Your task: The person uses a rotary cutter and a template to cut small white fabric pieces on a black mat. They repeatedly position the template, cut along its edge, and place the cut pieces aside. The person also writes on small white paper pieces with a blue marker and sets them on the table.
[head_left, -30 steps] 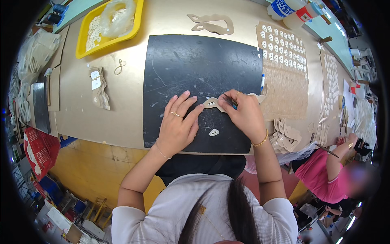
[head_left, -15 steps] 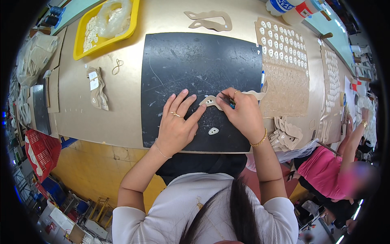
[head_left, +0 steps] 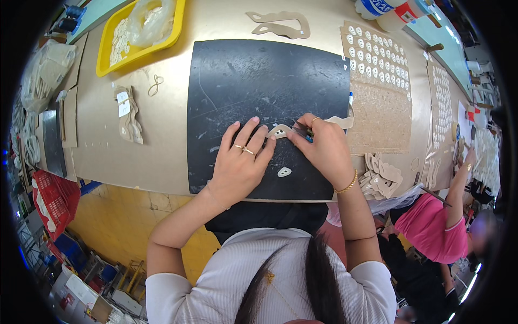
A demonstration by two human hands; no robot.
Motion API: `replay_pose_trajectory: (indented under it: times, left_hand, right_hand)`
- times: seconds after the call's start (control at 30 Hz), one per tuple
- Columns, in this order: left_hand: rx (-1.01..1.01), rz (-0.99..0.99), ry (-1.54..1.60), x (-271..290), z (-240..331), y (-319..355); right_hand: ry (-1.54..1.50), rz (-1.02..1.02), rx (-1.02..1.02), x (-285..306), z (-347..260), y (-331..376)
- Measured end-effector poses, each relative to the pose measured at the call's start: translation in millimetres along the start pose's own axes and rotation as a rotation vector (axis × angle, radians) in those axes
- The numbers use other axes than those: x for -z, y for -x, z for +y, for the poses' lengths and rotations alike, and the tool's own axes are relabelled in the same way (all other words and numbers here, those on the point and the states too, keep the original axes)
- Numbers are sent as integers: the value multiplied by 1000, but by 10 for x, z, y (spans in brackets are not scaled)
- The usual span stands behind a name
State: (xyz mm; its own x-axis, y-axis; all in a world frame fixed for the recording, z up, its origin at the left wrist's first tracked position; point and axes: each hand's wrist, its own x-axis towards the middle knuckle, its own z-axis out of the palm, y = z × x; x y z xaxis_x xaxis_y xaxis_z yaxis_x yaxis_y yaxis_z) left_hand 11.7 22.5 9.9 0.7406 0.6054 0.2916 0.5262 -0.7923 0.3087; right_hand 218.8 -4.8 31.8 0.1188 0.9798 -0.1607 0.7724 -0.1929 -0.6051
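Note:
A wavy beige strip (head_left: 342,122) runs across the black mat, passing under my right hand. A small white rounded-triangle piece (head_left: 280,132) with dark holes lies on its left end. My left hand (head_left: 237,164) has the thumb and forefinger closed on that end, with its other fingers stretched over the mat. My right hand (head_left: 325,149) is closed, its thumb and forefinger at the strip just right of the white piece. It also grips a small pointed dark tool (head_left: 308,136) with blue on it, mostly hidden by the fingers. A loose white piece (head_left: 284,171) lies nearer me.
The black mat (head_left: 259,70) covers the middle table. At far left stands a yellow tray (head_left: 100,63) with white pieces and a plastic bag. Cardboard (head_left: 380,121) with rows of white pieces lies right, beside piled beige strips (head_left: 380,177). A person in pink (head_left: 434,227) works at far right.
My left hand has shifted slightly, its thumb and forefinger now closer around the strip's left end. My right hand stays almost in place. The person in pink has moved.

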Motion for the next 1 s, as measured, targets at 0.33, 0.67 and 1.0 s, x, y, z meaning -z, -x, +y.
replay_pose_trajectory:
  times: [0.33,0.67,1.0]
  left_hand:
    - [-68,11,-49,-37,-19,-44]
    - [-64,11,-19,-44,-44,-51]
    - [41,-15,24,-120,56,154]
  right_hand:
    - [27,-88,-60,44,-9,-41]
    - [46,-110,-102,76,-67,-87]
    - [143,-168,21,102,-26,-202]
